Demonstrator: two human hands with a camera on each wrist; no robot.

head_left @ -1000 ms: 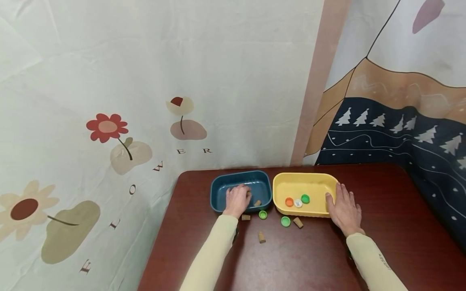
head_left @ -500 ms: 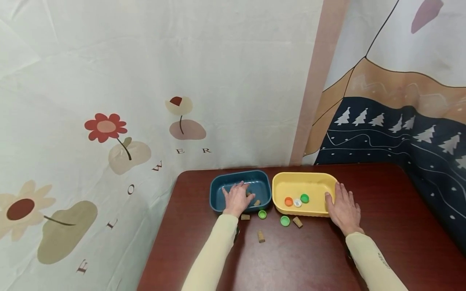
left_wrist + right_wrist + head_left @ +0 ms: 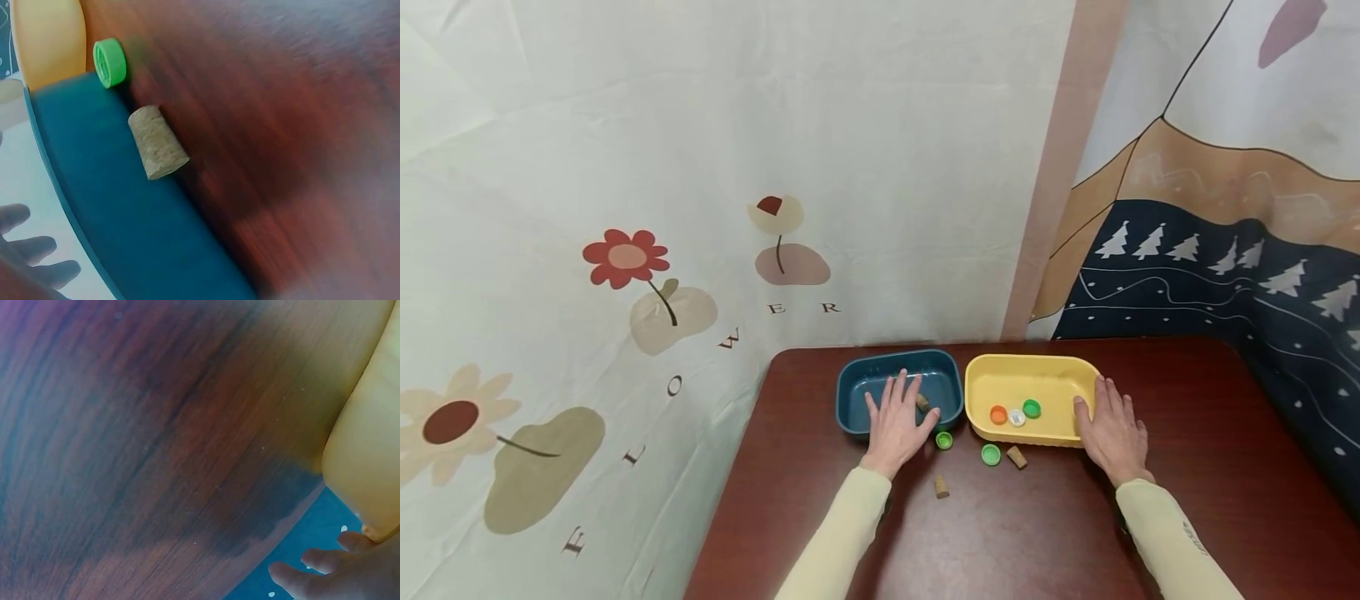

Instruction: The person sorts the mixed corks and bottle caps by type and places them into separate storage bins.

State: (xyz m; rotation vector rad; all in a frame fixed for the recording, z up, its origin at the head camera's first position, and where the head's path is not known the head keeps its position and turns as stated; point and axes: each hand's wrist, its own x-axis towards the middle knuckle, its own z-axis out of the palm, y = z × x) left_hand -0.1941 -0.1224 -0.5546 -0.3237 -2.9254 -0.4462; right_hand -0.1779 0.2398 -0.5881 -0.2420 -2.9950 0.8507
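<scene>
Over the blue plastic tub (image 3: 862, 423) my left hand (image 3: 897, 427) hovers with fingers straight and spread, holding nothing. A tapered cork (image 3: 922, 402) in the tub shows between thumb and index finger. Just outside the tub lies another cork (image 3: 158, 144), beside a green bottle cap (image 3: 111, 62) in the left wrist view; the hand hides this cork from the head view. My right hand (image 3: 1111, 429) rests against the right end of the yellow tub (image 3: 1075, 362), fingers straight along its outside, thumb at the rim. Orange (image 3: 997, 414), white (image 3: 1017, 417) and green caps (image 3: 1032, 408) lie inside.
In front of the tubs, a green cap (image 3: 991, 454) and two corks, one nearer the yellow tub (image 3: 1017, 457) and one closer to me (image 3: 942, 487), lie on the dark red wooden table (image 3: 1015, 542). A printed cloth (image 3: 910, 208) hangs behind the table.
My left hand has let go of a cork in the blue tub, spread its fingers and shifted slightly right and towards me. My right hand has stayed at the yellow tub.
</scene>
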